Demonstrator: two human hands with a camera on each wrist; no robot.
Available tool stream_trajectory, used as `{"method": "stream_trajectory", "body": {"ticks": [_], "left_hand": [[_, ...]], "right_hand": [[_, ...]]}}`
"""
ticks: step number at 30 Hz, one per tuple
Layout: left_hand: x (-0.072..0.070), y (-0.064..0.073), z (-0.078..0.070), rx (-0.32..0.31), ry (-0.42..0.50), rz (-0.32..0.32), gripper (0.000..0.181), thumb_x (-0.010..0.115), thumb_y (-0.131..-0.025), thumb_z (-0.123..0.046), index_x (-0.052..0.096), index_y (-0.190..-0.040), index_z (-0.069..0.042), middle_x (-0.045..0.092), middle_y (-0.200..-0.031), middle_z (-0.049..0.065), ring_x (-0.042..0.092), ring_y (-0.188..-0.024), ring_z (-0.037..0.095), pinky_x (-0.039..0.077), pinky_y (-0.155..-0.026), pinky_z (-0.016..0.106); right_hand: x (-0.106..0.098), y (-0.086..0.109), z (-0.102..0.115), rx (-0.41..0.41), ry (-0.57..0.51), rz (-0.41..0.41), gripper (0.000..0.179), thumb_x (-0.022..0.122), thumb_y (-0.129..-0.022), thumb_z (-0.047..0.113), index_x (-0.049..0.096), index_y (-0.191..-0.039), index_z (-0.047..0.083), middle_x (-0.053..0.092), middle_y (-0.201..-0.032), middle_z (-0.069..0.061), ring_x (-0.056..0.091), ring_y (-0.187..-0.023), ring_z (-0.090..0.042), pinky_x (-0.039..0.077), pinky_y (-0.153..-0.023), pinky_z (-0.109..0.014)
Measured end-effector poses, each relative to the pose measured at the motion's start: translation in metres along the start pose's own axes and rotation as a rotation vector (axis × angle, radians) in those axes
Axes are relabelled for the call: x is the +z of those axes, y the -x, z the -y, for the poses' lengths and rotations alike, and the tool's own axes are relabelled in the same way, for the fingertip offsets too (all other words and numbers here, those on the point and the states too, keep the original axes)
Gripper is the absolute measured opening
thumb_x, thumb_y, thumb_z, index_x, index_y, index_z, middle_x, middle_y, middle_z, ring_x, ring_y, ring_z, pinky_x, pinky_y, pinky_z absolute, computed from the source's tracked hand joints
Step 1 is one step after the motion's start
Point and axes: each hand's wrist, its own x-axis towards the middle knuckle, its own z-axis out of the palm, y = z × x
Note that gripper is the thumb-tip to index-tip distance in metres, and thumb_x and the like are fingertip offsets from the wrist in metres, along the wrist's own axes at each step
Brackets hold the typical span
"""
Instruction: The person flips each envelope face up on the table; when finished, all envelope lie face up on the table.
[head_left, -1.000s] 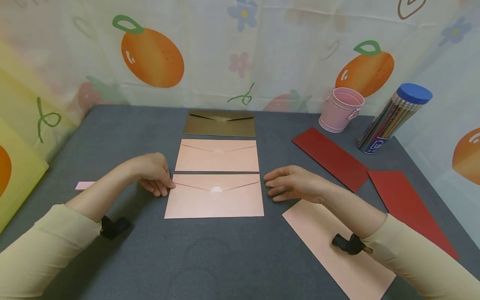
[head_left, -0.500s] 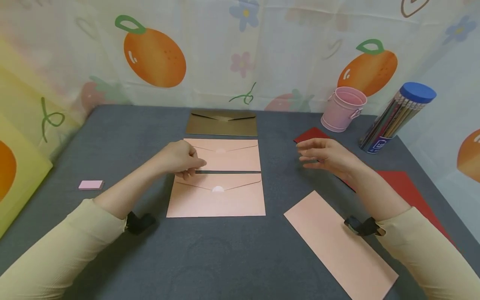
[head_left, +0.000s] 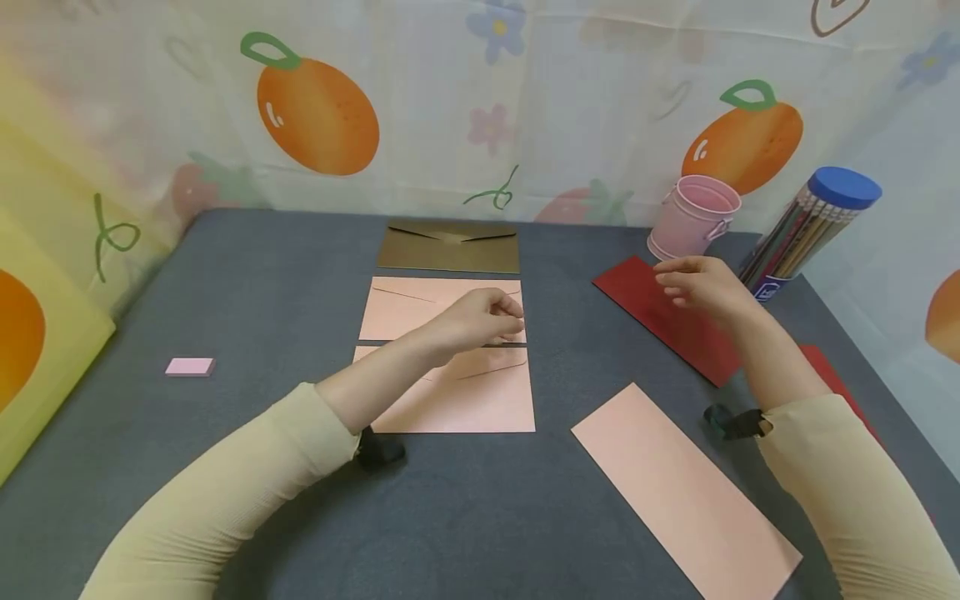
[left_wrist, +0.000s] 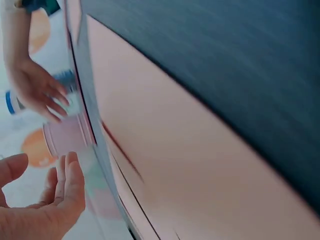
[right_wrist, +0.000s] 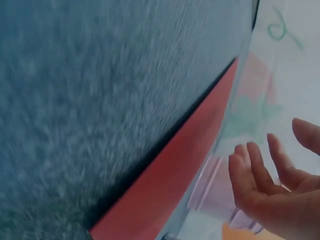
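Note:
My left hand (head_left: 480, 321) hangs over two pale pink envelopes, the far one (head_left: 397, 310) and the near one (head_left: 480, 408), and hides part of both. Its fingers are loosely bent and hold nothing; the left wrist view shows thumb and fingers apart. Over the red envelope (head_left: 645, 308) at the right is my right hand (head_left: 701, 287), close in front of the small pink bucket (head_left: 690, 229). In the right wrist view that hand's fingers (right_wrist: 260, 170) are spread and relaxed, with nothing between them. A gold envelope (head_left: 450, 252) lies behind the pink pair.
A tilted tube of pencils (head_left: 795, 233) with a blue lid stands at the back right. Another red envelope (head_left: 825, 375) is partly behind the right sleeve. One more pink envelope (head_left: 682, 492) lies slanted at the front right. On the left rests a pink eraser-like block (head_left: 190, 367).
My left hand has moved right across the pink envelopes from their left edge. My right hand has moved away and to the right, from beside the near pink envelope to over the red one.

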Motion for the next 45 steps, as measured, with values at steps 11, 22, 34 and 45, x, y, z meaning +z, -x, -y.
{"method": "stream_trajectory", "body": {"ticks": [11,22,34,45], "left_hand": [[0.067,-0.043,-0.038,-0.102,0.586,0.111,0.045,0.048,-0.101,-0.009,0.043,-0.142,0.009,0.052,-0.145,0.023,0.053,-0.135,0.036,0.04,-0.118,0.04],[0.116,-0.078,-0.057,-0.163,0.843,0.006,0.044,0.054,-0.097,-0.007,0.048,-0.138,0.008,0.048,-0.146,0.029,0.05,-0.135,0.042,0.039,-0.119,0.046],[0.147,-0.097,-0.053,-0.164,0.925,-0.086,0.048,0.057,-0.09,0.004,0.044,-0.136,0.011,0.046,-0.146,0.024,0.048,-0.136,0.039,0.037,-0.12,0.046],[0.158,-0.093,-0.053,-0.086,0.842,0.029,0.072,0.055,-0.089,0.01,0.02,-0.152,0.005,0.021,-0.162,0.018,0.026,-0.151,0.031,0.029,-0.124,0.047]], "right_hand": [[-0.011,-0.016,-0.016,-0.006,0.214,-0.102,0.054,0.05,-0.102,0.031,0.045,-0.142,-0.006,0.055,-0.129,-0.021,0.054,-0.105,-0.021,0.047,-0.079,-0.017],[-0.016,-0.025,-0.023,0.004,0.261,-0.145,0.052,0.049,-0.102,0.029,0.048,-0.138,-0.008,0.048,-0.135,-0.031,0.05,-0.115,-0.038,0.047,-0.082,-0.027],[-0.02,-0.028,-0.03,0.031,0.275,-0.107,0.053,0.05,-0.101,0.029,0.047,-0.138,-0.009,0.049,-0.127,-0.028,0.048,-0.109,-0.034,0.044,-0.082,-0.027],[-0.02,-0.028,-0.03,0.049,0.342,-0.039,0.056,0.049,-0.101,0.027,0.043,-0.14,-0.012,0.042,-0.139,-0.037,0.043,-0.122,-0.047,0.038,-0.11,-0.061]]}}
